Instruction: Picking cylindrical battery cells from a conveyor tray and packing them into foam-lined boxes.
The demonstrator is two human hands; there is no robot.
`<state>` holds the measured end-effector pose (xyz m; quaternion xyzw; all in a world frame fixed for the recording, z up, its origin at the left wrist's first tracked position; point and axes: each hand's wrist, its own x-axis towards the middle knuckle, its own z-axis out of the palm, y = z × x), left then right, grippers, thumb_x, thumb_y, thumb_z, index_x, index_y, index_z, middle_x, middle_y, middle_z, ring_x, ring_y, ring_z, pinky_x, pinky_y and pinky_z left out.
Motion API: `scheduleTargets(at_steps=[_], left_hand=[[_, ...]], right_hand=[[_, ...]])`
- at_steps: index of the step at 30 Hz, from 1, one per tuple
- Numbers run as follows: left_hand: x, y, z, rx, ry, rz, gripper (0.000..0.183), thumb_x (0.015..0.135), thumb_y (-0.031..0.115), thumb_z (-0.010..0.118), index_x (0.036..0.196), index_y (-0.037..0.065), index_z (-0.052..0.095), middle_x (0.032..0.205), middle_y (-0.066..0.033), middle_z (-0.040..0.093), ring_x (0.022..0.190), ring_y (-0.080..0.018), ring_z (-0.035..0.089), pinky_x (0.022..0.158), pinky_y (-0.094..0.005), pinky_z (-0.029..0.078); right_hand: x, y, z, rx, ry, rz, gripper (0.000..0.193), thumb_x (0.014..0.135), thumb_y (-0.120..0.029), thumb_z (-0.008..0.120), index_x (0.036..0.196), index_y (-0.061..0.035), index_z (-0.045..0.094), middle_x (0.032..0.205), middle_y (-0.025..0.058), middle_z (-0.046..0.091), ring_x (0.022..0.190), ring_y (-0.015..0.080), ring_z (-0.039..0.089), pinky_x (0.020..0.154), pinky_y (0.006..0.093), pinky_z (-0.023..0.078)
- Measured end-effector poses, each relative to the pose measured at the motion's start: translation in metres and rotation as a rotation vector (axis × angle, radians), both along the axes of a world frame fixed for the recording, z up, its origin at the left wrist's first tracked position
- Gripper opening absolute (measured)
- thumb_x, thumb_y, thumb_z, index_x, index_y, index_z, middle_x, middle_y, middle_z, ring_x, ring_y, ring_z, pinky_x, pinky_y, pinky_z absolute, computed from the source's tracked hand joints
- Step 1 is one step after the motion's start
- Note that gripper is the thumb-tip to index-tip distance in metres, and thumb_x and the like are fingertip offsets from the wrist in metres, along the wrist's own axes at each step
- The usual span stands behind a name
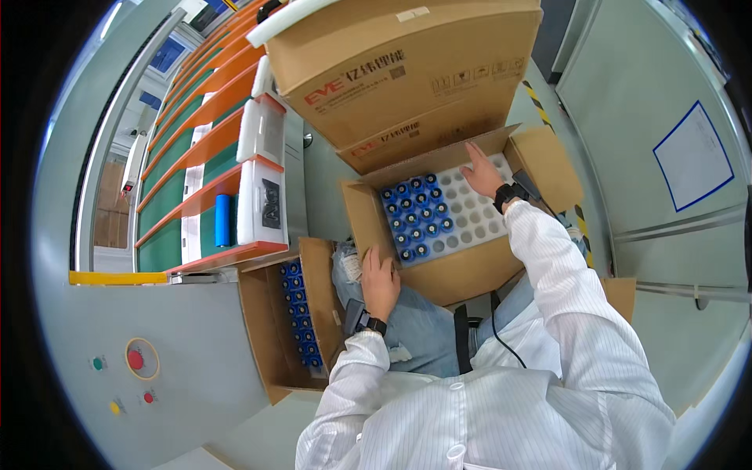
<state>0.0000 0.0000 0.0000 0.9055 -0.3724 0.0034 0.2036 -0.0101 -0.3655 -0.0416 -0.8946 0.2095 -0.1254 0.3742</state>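
Observation:
In front of my lap stands an open cardboard box (462,280) with a white foam tray (479,219) inside. Blue cylindrical battery cells (412,220) stand upright in the tray's left part; the round holes toward the right are bare. My right hand (483,174) reaches over the tray's far right part, fingers stretched toward the box's far wall, with nothing visible in it. At the box's near left corner, my left hand (380,280) rests with its fingers extended against the cardboard. Whether its fingertips press on the wall or a flap I cannot tell.
To my left sits another open carton (319,286) holding several blue cells. Above it, a rack with orange dividers (205,205) carries one blue cell (222,220). Large stacked cartons (415,86) rise behind the box. A panel with buttons (135,359) is at lower left.

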Motion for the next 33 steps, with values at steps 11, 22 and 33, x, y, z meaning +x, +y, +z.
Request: scheduleTargets(at_steps=[11,22,33], left_hand=[[-0.002,0.021,0.005,-0.015,0.008,-0.004,0.027,0.072,0.008,0.065,0.099,0.004,0.062,0.145,-0.0207,0.036,0.137,-0.0340,0.032,0.110,-0.0602,0.019],[0.015,0.036,-0.026,0.012,-0.023,0.089,0.037,0.074,0.024,0.069,0.107,0.009,0.064,0.104,-0.0125,0.064,0.118,-0.0302,0.050,0.106,-0.0541,0.027],[0.013,0.026,-0.040,0.026,-0.022,0.129,0.024,0.077,0.027,0.062,0.093,0.010,0.068,0.101,-0.0121,0.068,0.114,-0.0302,0.055,0.108,-0.0552,0.025]], right_hand=[[-0.113,-0.036,-0.037,-0.114,0.166,0.057,0.062,0.082,-0.020,0.067,0.134,0.0025,0.043,0.135,0.0249,0.049,0.124,0.0393,0.048,0.105,0.0428,0.038],[-0.293,-0.050,-0.057,-0.147,0.305,-0.365,0.042,0.079,-0.031,0.068,0.108,-0.0016,0.064,0.104,0.0192,0.063,0.098,0.0366,0.060,0.086,0.0467,0.047],[-0.262,-0.041,-0.059,-0.172,0.588,-0.467,0.026,0.076,-0.031,0.064,0.085,-0.0096,0.075,0.093,0.0166,0.069,0.091,0.0360,0.064,0.082,0.0455,0.050]])
